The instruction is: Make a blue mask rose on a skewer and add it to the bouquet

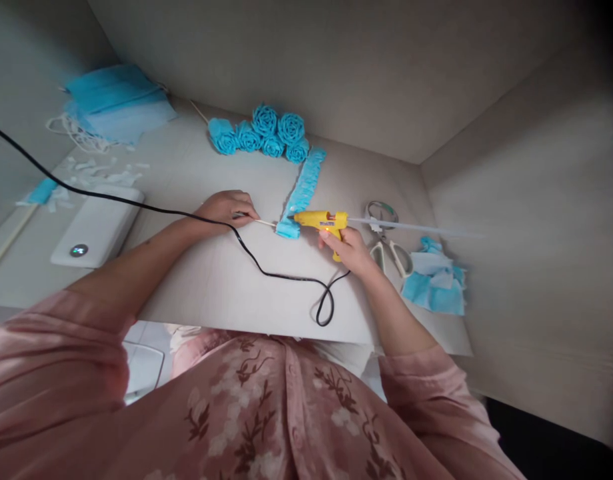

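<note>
- Centrally, glue gun (314, 219): right hand (354, 250) closed round its grip, nozzle toward nine o'clock over pleated strip (306, 181); contact unclear.
- Thin stick (265, 222): pinched in left hand (227, 212), apparently steadying pleated strip's six-o'clock end.
- Blue rosettes (265, 120): bunched at twelve o'clock, out of both hands' way.

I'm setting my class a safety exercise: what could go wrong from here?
Burn: the yellow glue gun in the right hand points toward the left hand, which holds a thin stick by the blue strip. If it is hot, straying closer might burn.

Snag: the black cord crosses the left wrist in this view and curls into a loop, so it could catch and jerk the gun.
</note>
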`<state>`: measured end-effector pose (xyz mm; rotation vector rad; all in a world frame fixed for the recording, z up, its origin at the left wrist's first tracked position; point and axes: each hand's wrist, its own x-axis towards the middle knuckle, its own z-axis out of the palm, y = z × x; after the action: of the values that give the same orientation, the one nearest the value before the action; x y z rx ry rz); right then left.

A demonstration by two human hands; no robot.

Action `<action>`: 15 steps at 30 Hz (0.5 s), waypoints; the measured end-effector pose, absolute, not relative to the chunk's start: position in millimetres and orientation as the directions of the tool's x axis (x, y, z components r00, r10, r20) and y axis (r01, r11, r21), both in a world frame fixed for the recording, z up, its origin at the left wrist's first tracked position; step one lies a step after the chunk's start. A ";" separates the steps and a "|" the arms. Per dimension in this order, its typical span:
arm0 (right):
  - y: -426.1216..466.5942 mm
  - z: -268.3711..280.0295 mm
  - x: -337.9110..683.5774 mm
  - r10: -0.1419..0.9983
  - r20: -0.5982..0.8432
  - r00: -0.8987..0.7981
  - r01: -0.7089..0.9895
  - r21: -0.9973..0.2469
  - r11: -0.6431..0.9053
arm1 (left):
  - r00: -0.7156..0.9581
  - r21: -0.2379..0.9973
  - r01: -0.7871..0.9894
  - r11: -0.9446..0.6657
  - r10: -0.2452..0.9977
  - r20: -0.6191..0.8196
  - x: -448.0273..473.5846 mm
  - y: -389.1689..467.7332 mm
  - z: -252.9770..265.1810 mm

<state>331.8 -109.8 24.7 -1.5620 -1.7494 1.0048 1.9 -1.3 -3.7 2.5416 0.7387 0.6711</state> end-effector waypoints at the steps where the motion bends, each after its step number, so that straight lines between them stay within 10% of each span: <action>1: -109.9 25.4 331.5 0.988 -0.059 -0.145 0.553 -0.833 0.031 | 0.743 0.502 0.389 -0.772 0.585 0.324 1.9 -1.4 -3.5; 15: -110.0 24.5 333.3 0.990 -0.054 -0.134 0.563 -0.826 0.031 | 0.745 0.501 0.409 -0.763 0.596 0.300 1.7 0.1 -5.1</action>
<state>333.3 -110.0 24.5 -1.5764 -1.7527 0.9814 1.7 0.1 -5.1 2.5381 0.7680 0.6323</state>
